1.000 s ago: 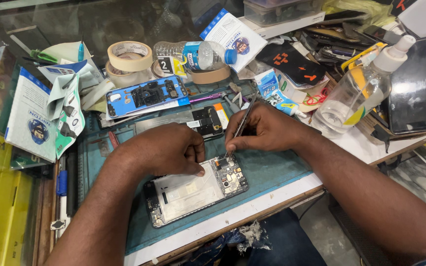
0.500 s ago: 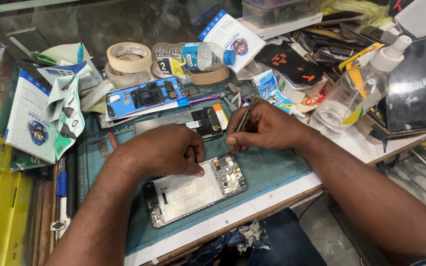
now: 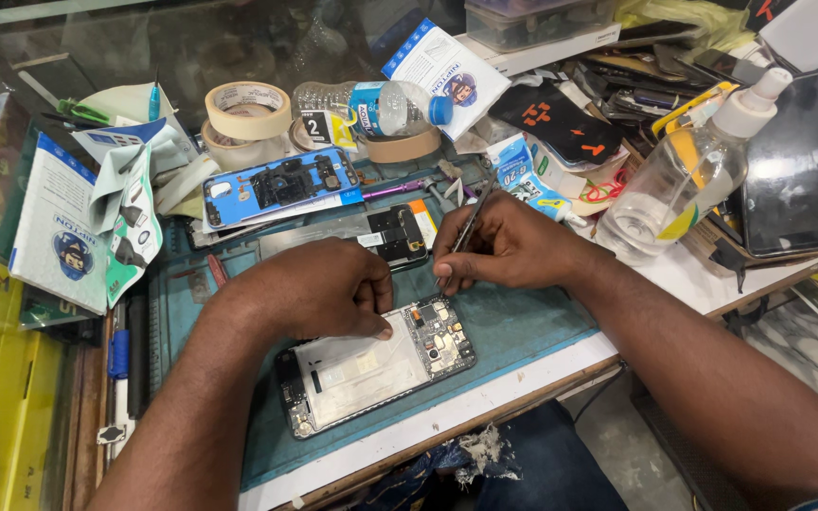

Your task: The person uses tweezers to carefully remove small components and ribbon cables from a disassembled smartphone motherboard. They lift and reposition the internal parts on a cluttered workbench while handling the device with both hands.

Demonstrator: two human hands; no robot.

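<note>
Opened phone [image 3: 376,371] flat on teal mat [image 3: 523,326] at tabletop front edge. Left hand [image 3: 319,289] pressing down on phone, fingers curled, gripping nothing. Right hand [image 3: 513,248] pinched shut on tweezers [image 3: 466,227], tips just above phone's circuit board [image 3: 439,336].

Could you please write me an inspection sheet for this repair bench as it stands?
Surface: teal work mat on a white-edged counter.
Job's things: opened phone lies flat on the mat, its board exposed; tweezers point down at its top end.
Clutter: tape rolls, water bottle, clear spray bottle, blue phone back cover, dark phone, printed pouches.
Grippers: left hand presses the phone with its fingers; right hand pinches the tweezers.
Cables: nothing seen.
Surroundings: yellow boxes at the left, glass counter top behind.
</note>
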